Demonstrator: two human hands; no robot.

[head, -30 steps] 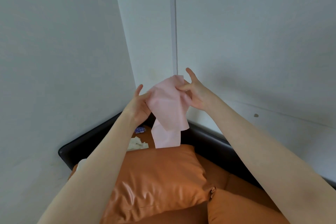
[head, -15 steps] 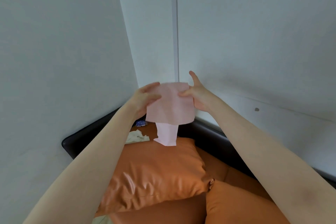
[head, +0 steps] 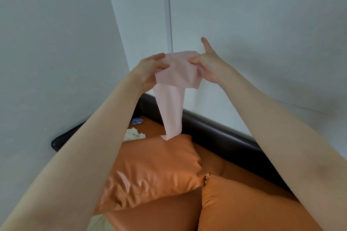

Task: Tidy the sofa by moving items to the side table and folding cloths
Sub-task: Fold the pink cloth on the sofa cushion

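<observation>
- Head view: left hand [head: 150, 69] and right hand [head: 208, 65] each pinch a top corner of the pink cloth [head: 174, 90], held up above the sofa [head: 234, 165].
- Cloth's tail hangs toward an orange cushion [head: 155, 170].
- White crumpled cloth [head: 134, 134] lies in the sofa's corner.

a single head-worn wide-angle view looks forward and slightly down along both outstretched forearms toward a room corner. the left hand [head: 150, 70] and right hand [head: 210, 67] sit near mid-frame, fairly close to the lens. the orange sofa [head: 234, 157] fills the lower part, edges seemingly bent by the lens.
</observation>
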